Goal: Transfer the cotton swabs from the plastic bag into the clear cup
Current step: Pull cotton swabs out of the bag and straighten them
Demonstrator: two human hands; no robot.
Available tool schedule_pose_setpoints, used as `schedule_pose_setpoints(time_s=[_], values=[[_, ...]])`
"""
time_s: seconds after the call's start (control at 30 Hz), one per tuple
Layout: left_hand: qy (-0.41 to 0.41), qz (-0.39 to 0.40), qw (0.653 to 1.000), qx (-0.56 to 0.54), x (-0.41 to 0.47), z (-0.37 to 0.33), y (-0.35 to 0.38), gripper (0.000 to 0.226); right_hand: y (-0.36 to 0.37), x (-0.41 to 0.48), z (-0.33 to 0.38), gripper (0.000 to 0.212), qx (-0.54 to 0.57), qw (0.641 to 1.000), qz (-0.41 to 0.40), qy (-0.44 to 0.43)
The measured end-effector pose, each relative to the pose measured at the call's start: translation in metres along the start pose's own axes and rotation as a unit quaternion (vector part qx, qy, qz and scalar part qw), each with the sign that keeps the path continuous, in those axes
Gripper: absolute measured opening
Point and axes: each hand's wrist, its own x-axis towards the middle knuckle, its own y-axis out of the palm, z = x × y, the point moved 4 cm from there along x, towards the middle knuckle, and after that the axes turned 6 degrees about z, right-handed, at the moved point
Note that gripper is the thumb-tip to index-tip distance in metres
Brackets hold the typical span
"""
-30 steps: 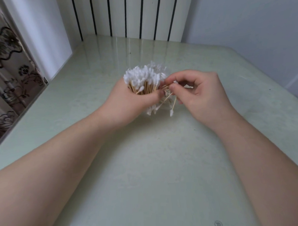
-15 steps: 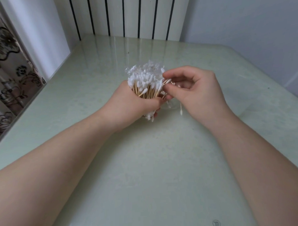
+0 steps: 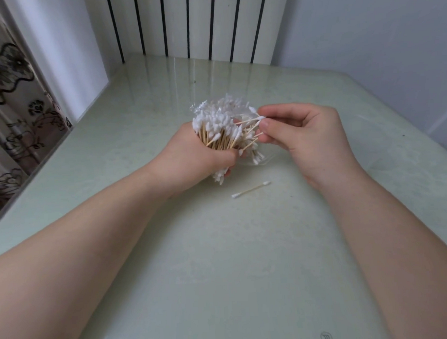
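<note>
The left hand grips the cotton swabs while the right hand, at 3 o'clock, pinches a few; next probably needs aligning them.

Pale green table; striped wall panel; floral curtain

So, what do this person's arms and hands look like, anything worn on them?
Both are bare. The left forearm and right forearm show no sleeves as far as the frame's edge. The left hand and right hand have no gloves, and no ring, watch or bracelet shows on the sides in view.
</note>
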Motion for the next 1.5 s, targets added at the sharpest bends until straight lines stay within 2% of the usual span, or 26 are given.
schedule_pose_setpoints(time_s=[0.07, 0.47, 0.63, 0.83, 0.93, 1.03, 1.17, 1.3, 1.5], values=[[-0.004, -0.002, 1.000, 0.010, 0.001, 0.002, 0.000, 0.014, 0.000, 0.000, 0.001, 0.022, 0.003, 1.000, -0.004, 0.000], [-0.037, -0.010, 0.999, 0.016, 0.001, 0.005, 0.000, 0.011, -0.010, -0.001, 0.010, 0.022, 0.001, 0.998, -0.048, -0.029], [-0.060, -0.045, 0.996, -0.050, 0.002, 0.010, -0.004, 0.009, -0.018, 0.001, 0.010, 0.019, 0.019, 0.997, -0.060, -0.039], [-0.089, -0.126, 0.973, -0.170, 0.000, 0.008, -0.008, 0.004, -0.015, 0.000, 0.010, 0.019, -0.042, 0.998, -0.035, -0.032], [-0.076, -0.087, 0.970, -0.214, 0.000, 0.004, -0.003, 0.007, -0.009, -0.002, 0.010, 0.021, -0.094, 0.995, -0.010, -0.029], [-0.065, -0.011, 0.968, -0.241, -0.003, 0.000, 0.007, 0.024, 0.000, -0.004, 0.008, 0.022, -0.107, 0.994, -0.001, -0.030], [-0.051, 0.076, 0.965, -0.246, -0.006, -0.004, 0.016, 0.023, 0.005, -0.003, 0.004, 0.019, -0.100, 0.995, -0.003, -0.025], [-0.034, 0.078, 0.971, -0.223, -0.005, -0.006, 0.017, 0.024, 0.009, -0.004, 0.001, 0.020, -0.076, 0.997, 0.006, -0.013], [-0.036, 0.071, 0.976, -0.204, -0.006, -0.007, 0.018, 0.024, -0.001, -0.001, 0.003, 0.017, 0.000, 0.999, -0.034, -0.005]])
